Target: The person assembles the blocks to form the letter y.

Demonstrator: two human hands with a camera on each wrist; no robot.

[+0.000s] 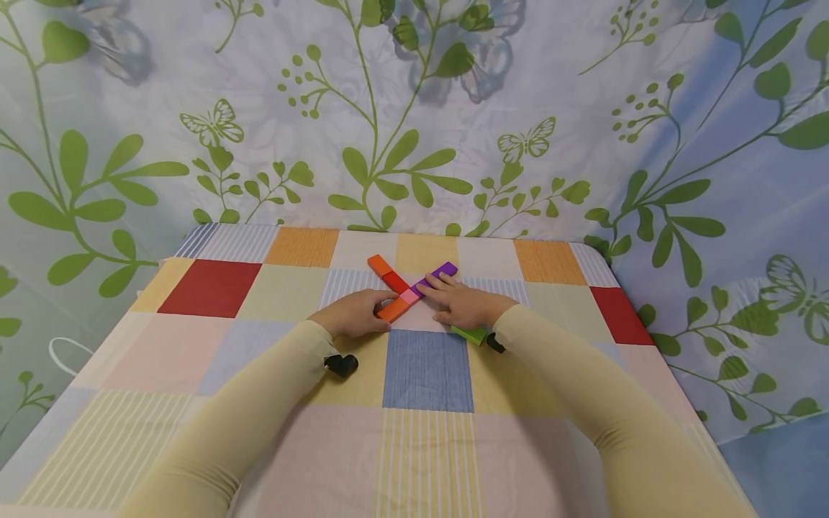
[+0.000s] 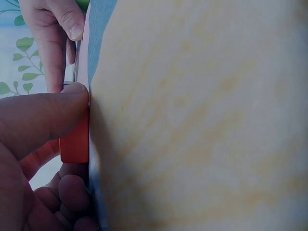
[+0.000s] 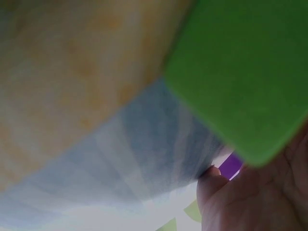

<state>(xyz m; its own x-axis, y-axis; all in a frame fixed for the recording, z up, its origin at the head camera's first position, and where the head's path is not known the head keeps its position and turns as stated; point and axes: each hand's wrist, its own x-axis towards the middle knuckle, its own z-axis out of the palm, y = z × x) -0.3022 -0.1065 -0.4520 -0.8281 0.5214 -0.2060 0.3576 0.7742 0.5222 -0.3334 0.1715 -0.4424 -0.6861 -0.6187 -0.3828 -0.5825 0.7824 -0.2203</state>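
Observation:
Flat coloured blocks form a Y-like figure on the patchwork cloth. My left hand point(image 1: 355, 314) pinches the near orange block point(image 1: 393, 310) between thumb and fingers; in the left wrist view this orange block point(image 2: 74, 144) shows below the thumb. A pink block point(image 1: 409, 295) adjoins it. From there a red block point(image 1: 396, 284) and another orange block point(image 1: 377, 264) run to the far left, and purple blocks point(image 1: 447, 269) to the far right. My right hand point(image 1: 469, 305) lies over the purple row, fingers extended onto it. Near its wrist lies a green block point(image 1: 470, 335), large in the right wrist view point(image 3: 245, 72).
The patchwork cloth point(image 1: 427, 370) covers the table. Behind it hangs a leaf-and-butterfly patterned curtain point(image 1: 414, 108), close to the table's far edge. A white cable loop point(image 1: 61, 352) is at the left side.

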